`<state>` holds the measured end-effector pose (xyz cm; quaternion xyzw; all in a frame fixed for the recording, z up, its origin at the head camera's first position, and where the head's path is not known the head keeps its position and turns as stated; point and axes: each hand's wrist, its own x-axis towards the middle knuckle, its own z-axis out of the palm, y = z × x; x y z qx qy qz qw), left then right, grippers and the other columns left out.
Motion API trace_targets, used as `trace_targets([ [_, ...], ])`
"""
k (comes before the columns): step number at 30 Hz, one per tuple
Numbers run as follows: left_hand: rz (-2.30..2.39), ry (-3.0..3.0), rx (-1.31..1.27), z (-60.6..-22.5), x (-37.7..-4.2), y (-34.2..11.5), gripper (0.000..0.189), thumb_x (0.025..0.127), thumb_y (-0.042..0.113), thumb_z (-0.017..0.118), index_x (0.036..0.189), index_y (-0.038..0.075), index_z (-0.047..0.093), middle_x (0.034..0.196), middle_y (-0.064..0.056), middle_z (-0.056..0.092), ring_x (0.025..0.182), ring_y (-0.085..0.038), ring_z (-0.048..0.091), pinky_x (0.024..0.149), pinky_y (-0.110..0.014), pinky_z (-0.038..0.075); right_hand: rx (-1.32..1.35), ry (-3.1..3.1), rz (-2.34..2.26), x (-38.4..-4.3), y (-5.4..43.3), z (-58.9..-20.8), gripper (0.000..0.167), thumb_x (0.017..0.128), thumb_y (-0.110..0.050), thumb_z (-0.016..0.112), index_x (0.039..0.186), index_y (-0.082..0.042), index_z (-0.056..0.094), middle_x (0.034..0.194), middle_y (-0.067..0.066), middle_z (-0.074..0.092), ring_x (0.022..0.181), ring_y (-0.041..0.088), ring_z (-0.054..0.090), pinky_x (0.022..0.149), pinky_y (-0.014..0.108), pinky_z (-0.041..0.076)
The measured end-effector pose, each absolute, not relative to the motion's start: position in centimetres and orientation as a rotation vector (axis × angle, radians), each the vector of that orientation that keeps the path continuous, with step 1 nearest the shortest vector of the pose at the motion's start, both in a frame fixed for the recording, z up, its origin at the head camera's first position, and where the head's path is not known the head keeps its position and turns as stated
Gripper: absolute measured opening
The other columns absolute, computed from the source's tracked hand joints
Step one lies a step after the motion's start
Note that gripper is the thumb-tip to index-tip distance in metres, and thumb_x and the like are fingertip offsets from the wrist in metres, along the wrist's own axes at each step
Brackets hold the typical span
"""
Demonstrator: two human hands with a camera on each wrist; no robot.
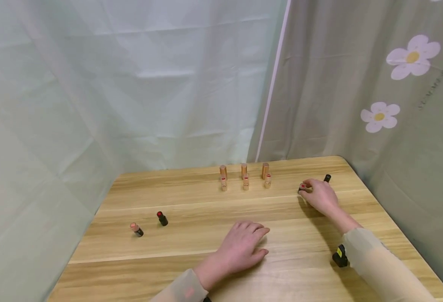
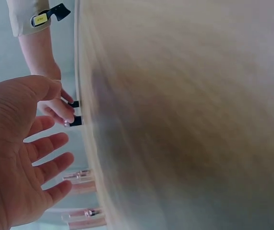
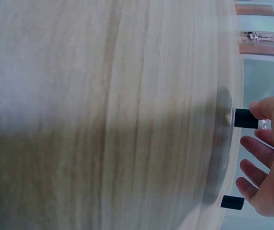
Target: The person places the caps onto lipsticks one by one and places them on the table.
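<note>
At the table's right side, my right hand [image 1: 321, 196] holds a black-based lipstick [image 3: 245, 118] by its upper part, thumb and fingertips around it. A red tip shows at its top in the head view. The lipstick stands upright at the tabletop. Just beyond this hand is another short black tube [image 1: 327, 178], apart from the fingers. My left hand [image 1: 242, 245] is over the front middle of the table, palm down, fingers loosely spread and holding nothing. Whether it touches the wood, I cannot tell.
Three copper-coloured tubes [image 1: 265, 170] stand in a row at the back of the wooden table [image 1: 191, 201], with three clear-topped lipsticks [image 1: 246, 183] before them. At the left stand a black lipstick [image 1: 162, 218] and a pink-topped one [image 1: 136, 229]. Curtains [image 1: 191, 84] hang behind.
</note>
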<state>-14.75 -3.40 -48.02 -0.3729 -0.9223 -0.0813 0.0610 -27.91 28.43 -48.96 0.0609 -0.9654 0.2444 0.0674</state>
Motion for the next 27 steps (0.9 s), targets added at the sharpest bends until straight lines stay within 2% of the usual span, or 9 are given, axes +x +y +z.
trace_targets([
  [9,-0.216,-2.769,-1.131,-48.4,-14.4,-4.0,0.053,0.098,0.048,0.065,0.142,0.02,0.059,0.135,0.004,0.06,0.125,-0.018,0.055,0.108,-0.041,0.041,0.157,-2.904,0.753,-28.0,28.1,-49.0,0.042,0.096,-0.026,0.069,0.129,0.0,0.066,0.122,0.019,0.07,0.111,0.045,0.062,0.089,0.059,0.048],
  [16,-0.246,-2.783,-1.121,-48.5,-14.3,-4.5,0.053,0.098,0.047,0.065,0.142,0.02,0.059,0.135,0.004,0.06,0.126,-0.018,0.054,0.108,-0.041,0.041,0.096,-2.867,0.877,-27.9,28.0,-49.0,0.028,0.095,-0.025,0.069,0.115,-0.004,0.07,0.109,0.014,0.073,0.099,0.035,0.068,0.081,0.051,0.05],
  [22,-0.279,-2.776,-1.098,-48.3,-14.3,-5.3,0.052,0.097,0.046,0.066,0.142,0.02,0.059,0.135,0.004,0.061,0.126,-0.018,0.055,0.107,-0.042,0.042,0.052,-2.789,1.124,-27.3,27.9,-48.4,0.037,0.099,-0.029,0.066,0.124,-0.002,0.066,0.12,0.02,0.069,0.115,0.04,0.061,0.092,0.053,0.046],
  [24,-0.289,-2.774,-1.089,-48.1,-14.3,-5.6,0.052,0.097,0.046,0.066,0.142,0.02,0.059,0.135,0.004,0.061,0.125,-0.018,0.055,0.107,-0.042,0.042,0.028,-2.754,1.242,-27.1,27.8,-48.1,0.041,0.1,-0.032,0.065,0.127,0.0,0.065,0.124,0.022,0.067,0.117,0.039,0.06,0.094,0.048,0.047],
  [27,-0.303,-2.785,-1.072,-47.8,-14.3,-6.0,0.052,0.098,0.047,0.066,0.142,0.02,0.059,0.136,0.004,0.06,0.126,-0.018,0.055,0.107,-0.043,0.042,-0.037,-2.67,1.484,-26.5,27.6,-47.7,0.051,0.101,-0.037,0.066,0.132,0.004,0.062,0.13,0.024,0.063,0.119,0.035,0.058,0.093,0.034,0.05],
])
